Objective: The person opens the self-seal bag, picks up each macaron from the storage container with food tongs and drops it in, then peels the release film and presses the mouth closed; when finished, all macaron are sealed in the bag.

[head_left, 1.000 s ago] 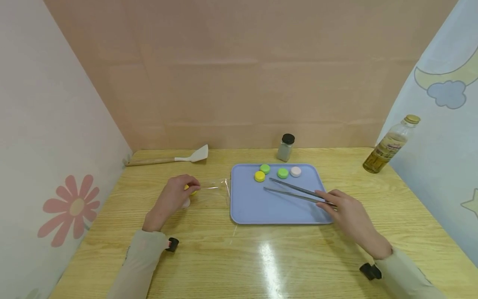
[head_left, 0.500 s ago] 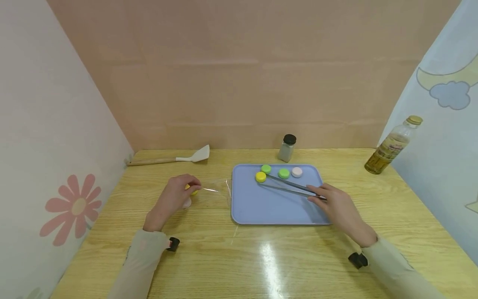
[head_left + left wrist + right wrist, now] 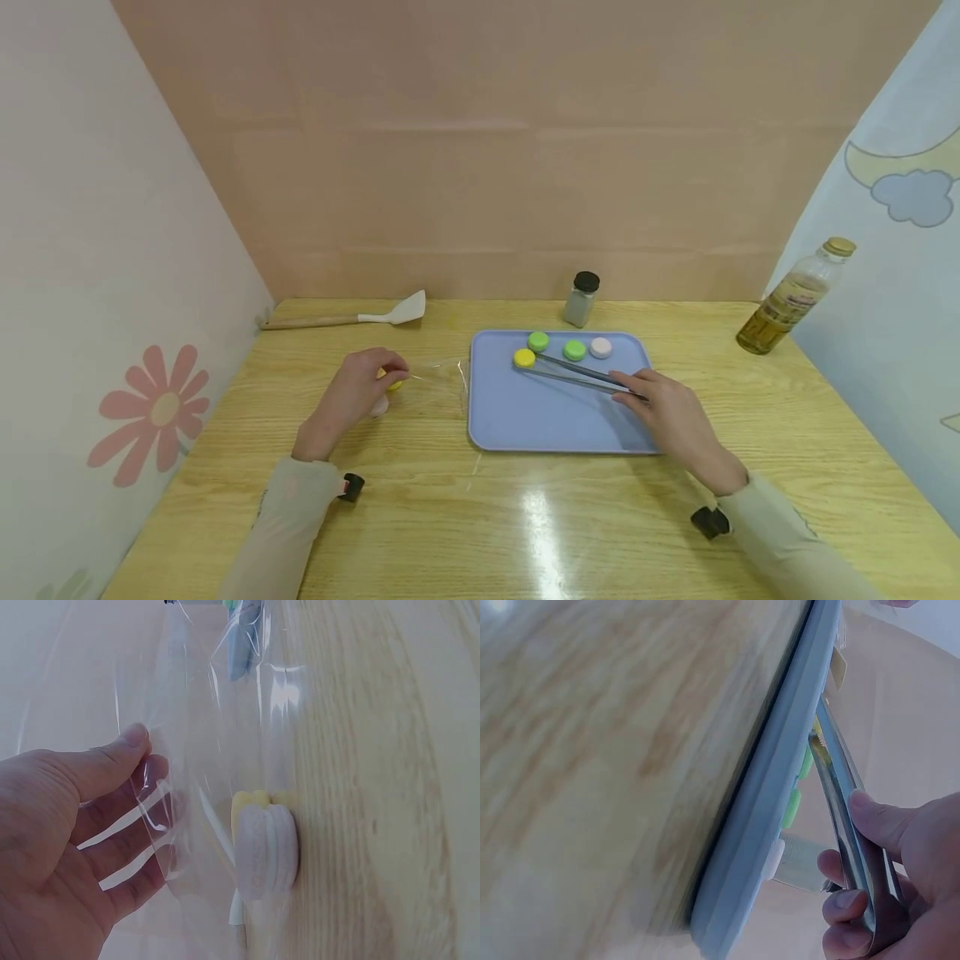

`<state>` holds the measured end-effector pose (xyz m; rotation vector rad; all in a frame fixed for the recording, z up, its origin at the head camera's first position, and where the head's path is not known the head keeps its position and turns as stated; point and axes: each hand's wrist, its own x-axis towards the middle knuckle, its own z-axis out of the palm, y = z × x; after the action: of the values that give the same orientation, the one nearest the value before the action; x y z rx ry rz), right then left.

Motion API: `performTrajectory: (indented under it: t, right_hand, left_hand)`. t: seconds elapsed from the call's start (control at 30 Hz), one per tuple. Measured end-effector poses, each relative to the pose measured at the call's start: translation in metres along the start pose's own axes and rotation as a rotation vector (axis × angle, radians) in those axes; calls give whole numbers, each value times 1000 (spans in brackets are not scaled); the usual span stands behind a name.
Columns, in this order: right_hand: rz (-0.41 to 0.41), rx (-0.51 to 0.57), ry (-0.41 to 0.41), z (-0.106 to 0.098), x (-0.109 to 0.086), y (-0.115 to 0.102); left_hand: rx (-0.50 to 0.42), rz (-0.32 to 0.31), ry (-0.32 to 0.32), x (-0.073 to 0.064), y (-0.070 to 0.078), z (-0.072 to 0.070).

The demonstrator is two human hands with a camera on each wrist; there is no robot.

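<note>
My left hand (image 3: 354, 398) pinches the edge of a clear plastic bag (image 3: 199, 735) between thumb and fingers, holding it up off the table. A pale pink macaron (image 3: 268, 851) and a yellow macaron (image 3: 247, 799) lie beside that hand, seen through the film. My right hand (image 3: 678, 421) grips metal tongs (image 3: 577, 377), thumb on one arm and fingers on the other. Their tips are at either side of another yellow macaron (image 3: 524, 358) on the blue tray (image 3: 555, 427). Whether both tips touch it, I cannot tell.
Two green macarons (image 3: 574, 350) and a pale pink one (image 3: 601, 347) sit along the tray's far side. Behind the tray stands a black-capped shaker (image 3: 582, 300). A spatula (image 3: 345, 320) lies back left; an oil bottle (image 3: 787, 304) stands back right.
My right hand has moved left, carrying the tong tips from right of the yellow macaron to its sides. My left hand keeps its pinch on the bag.
</note>
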<state>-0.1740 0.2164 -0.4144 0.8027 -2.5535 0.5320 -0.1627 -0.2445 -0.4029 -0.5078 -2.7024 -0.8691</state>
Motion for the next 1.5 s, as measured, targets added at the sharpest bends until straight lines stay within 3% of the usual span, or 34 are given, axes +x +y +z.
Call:
performTrajectory:
  t: [0.17, 0.47, 0.9, 1.1, 1.5]
  right_hand:
    - [-17, 12, 20, -1, 0, -2]
    - [-130, 122, 4, -7, 12, -33]
    - [-188, 162, -34, 13, 41, -64]
    - [-148, 152, -78, 18, 45, -64]
    - [-175, 158, -56, 19, 36, -57]
  left_hand:
    - [-1, -15, -9, -1, -1, 0]
    - [-9, -18, -2, -2, 1, -1]
    - [-32, -23, -1, -2, 1, 0]
    - [-24, -35, -13, 1, 4, -1]
    - [18, -19, -16, 1, 2, -3]
